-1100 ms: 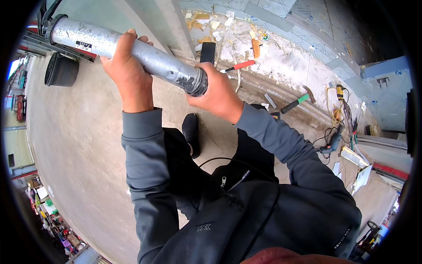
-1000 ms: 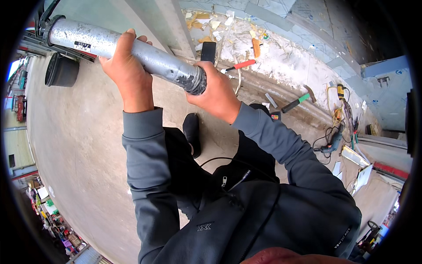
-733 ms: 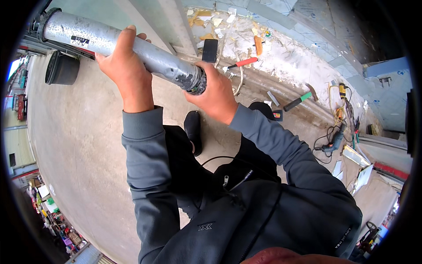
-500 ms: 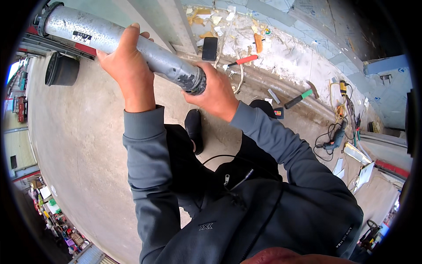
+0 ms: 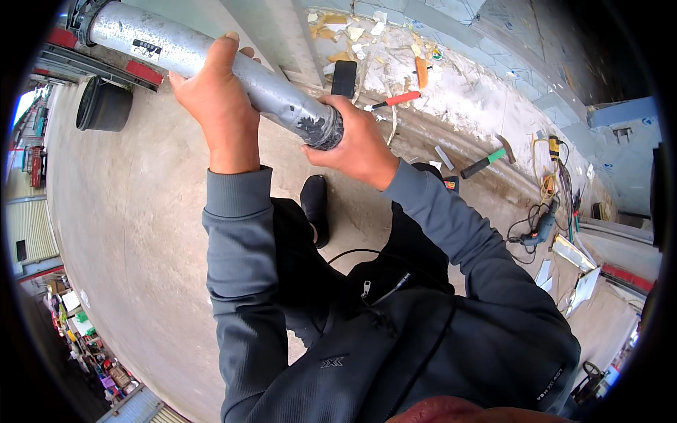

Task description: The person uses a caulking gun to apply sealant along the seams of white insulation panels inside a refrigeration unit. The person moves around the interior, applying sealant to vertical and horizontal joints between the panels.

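Note:
A thick silver metal tube (image 5: 180,48) slants across the upper left, with a black collar (image 5: 88,21) at its far end and a black, scuffed band (image 5: 326,130) at its near end. My left hand (image 5: 224,106) is wrapped round its middle, thumb on top and fingertips showing behind. Around the near end closes my right hand (image 5: 363,141), its thumb below the rim and most fingers hidden behind the tube. A small black-and-white label (image 5: 147,48) sticks to the barrel. The tube is held off the floor, in front of my knees.
On the debris-strewn ledge lie a black phone (image 5: 344,77), a red-handled knife (image 5: 398,100) and an orange-brown piece (image 5: 422,72). A green-and-black-handled hammer (image 5: 486,162) and a corded drill (image 5: 541,225) are at right. A black bucket (image 5: 106,106) stands at left.
The whole scene, with the tube and both hands, has shifted slightly right in the picture. My grip on the tube looks the same.

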`<state>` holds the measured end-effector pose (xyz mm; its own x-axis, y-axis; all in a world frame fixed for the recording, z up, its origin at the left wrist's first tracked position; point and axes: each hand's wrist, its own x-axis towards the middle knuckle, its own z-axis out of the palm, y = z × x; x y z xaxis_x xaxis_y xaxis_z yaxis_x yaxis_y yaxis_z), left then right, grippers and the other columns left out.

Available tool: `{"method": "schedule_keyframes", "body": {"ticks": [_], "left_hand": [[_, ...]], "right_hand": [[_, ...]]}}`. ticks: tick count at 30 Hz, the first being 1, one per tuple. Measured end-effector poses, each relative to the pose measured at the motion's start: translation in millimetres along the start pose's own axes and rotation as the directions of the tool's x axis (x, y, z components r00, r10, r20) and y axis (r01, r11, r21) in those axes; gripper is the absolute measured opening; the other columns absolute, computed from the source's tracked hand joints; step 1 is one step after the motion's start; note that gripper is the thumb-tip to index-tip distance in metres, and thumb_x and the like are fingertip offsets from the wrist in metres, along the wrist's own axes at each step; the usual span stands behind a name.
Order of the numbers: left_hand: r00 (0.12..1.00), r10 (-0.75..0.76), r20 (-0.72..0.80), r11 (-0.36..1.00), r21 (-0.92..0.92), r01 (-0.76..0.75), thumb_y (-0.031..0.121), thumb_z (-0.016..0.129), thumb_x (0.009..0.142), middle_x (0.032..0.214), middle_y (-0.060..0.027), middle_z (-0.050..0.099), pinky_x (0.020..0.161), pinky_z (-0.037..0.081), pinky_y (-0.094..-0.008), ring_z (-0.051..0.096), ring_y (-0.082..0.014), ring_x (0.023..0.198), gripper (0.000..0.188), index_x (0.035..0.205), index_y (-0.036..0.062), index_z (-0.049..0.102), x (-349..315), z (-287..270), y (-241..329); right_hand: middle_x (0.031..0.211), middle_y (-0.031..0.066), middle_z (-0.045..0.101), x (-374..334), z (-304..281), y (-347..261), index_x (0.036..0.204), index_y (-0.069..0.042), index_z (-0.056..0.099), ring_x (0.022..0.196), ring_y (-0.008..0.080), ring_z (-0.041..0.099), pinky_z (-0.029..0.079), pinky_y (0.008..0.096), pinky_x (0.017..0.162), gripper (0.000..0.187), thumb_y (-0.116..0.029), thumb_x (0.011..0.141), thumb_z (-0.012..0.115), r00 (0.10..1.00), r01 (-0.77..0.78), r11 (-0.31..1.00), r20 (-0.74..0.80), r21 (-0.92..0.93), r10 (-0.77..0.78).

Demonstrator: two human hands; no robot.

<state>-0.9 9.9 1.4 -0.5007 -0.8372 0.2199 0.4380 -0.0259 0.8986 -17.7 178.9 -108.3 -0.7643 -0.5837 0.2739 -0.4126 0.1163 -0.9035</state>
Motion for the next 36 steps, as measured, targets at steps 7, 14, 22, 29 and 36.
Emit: {"method": "schedule_keyframes", "body": {"ticks": [7,14,22,29,36], "left_hand": [[0.997,-0.027,0.067,0.999,-0.046,0.030,0.005,0.073,0.082,0.097,-0.0132,0.061,0.070,0.058,-0.0438,0.067,-0.0288,0.078,0.036,0.111,0.0003,0.052,5,-9,1],[0.982,-0.041,0.185,0.990,-0.122,0.064,0.008,0.075,0.083,0.097,-0.0132,0.062,0.076,0.059,-0.0447,0.067,-0.0289,0.083,0.035,0.110,-0.0006,0.056,3,-11,6],[0.987,-0.100,0.124,0.992,-0.064,0.109,0.008,0.072,0.084,0.095,-0.0148,0.062,0.069,0.059,-0.0439,0.068,-0.0301,0.078,0.032,0.108,-0.0038,0.054,3,-7,-11],[0.996,-0.092,0.004,0.991,-0.095,0.092,0.004,0.072,0.082,0.095,-0.0158,0.062,0.064,0.058,-0.0426,0.069,-0.0298,0.074,0.039,0.113,-0.0047,0.050,14,0,-25],[0.991,-0.124,-0.051,0.987,-0.111,0.118,0.002,0.072,0.080,0.095,-0.0145,0.061,0.063,0.057,-0.0421,0.068,-0.0267,0.073,0.050,0.121,-0.0039,0.044,16,0,-27]], "right_hand": [[0.105,0.0167,0.070,6,-6,2,0.124,0.005,0.059,0.088,0.0251,0.071,0.056,0.0372,0.084,0.065,-0.024,0.073,0.088,0.981,-0.116,0.949,0.185,0.292,0.063],[0.106,0.0069,0.069,17,-32,2,0.136,0.001,0.054,0.088,0.0123,0.067,0.057,0.0305,0.077,0.068,-0.032,0.084,0.082,0.641,-0.715,0.490,0.747,0.498,0.176],[0.103,0.0071,0.070,18,-39,0,0.129,-0.001,0.059,0.084,0.0126,0.066,0.055,0.0283,0.073,0.060,-0.032,0.084,0.083,0.679,-0.631,0.705,0.669,0.324,0.301],[0.093,0.0185,0.071,16,-31,-19,0.117,0.005,0.060,0.083,0.0247,0.069,0.056,0.0359,0.077,0.060,-0.025,0.073,0.088,0.977,-0.106,0.970,0.157,-0.217,0.142],[0.097,0.0212,0.073,7,-17,-14,0.123,0.005,0.058,0.088,0.0273,0.075,0.058,0.0375,0.079,0.066,-0.023,0.072,0.090,0.995,-0.086,0.966,0.025,-0.245,0.095]]}}
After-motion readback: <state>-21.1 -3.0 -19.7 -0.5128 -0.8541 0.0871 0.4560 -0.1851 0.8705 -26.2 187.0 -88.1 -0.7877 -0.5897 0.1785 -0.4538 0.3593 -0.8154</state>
